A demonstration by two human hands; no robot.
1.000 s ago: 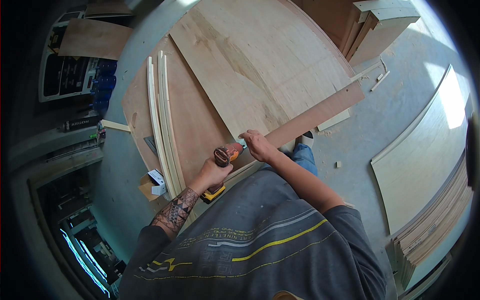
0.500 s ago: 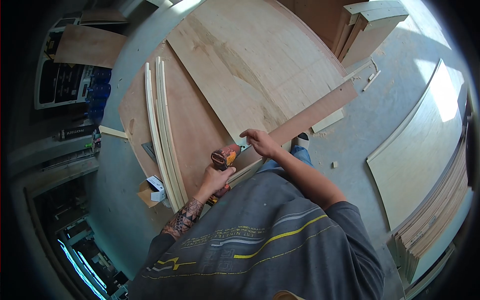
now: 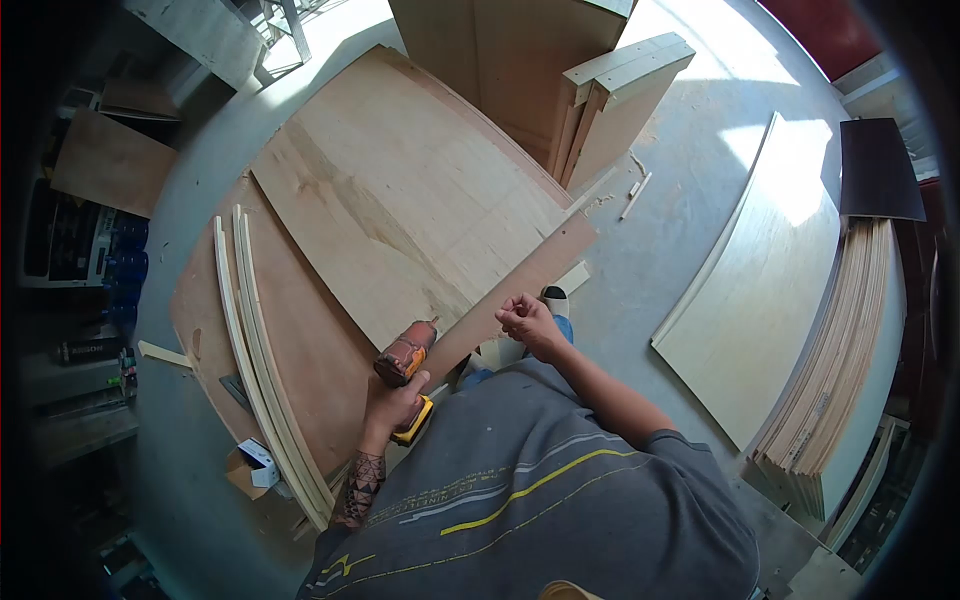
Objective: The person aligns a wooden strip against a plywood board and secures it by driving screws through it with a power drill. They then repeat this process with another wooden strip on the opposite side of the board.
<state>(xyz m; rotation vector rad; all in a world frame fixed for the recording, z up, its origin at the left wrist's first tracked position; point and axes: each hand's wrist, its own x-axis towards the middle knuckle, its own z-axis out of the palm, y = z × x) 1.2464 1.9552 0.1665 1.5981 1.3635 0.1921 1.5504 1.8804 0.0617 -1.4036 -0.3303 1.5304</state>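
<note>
My left hand (image 3: 392, 402) grips an orange and yellow cordless drill (image 3: 403, 362), its nose pointing up toward the near edge of a large pale plywood sheet (image 3: 400, 200). My right hand (image 3: 525, 322) is lifted off the wood with the fingers curled in; whether it holds something small I cannot tell. It hovers over a narrow brown plywood strip (image 3: 520, 275) that runs diagonally along the sheet's near edge. Both lie on a darker brown board (image 3: 300, 330).
Several thin curved wooden slats (image 3: 255, 350) lie along the left of the brown board, with a small cardboard box (image 3: 255, 465) at their near end. Plywood sheets (image 3: 760, 290) and a stack of boards (image 3: 845, 350) lie on the floor at right. A wooden cabinet piece (image 3: 600, 100) stands behind.
My right hand has lifted off the sheet's edge and curled shut. The drill has pulled back from the edge. My head has tilted up, so everything sits lower in view.
</note>
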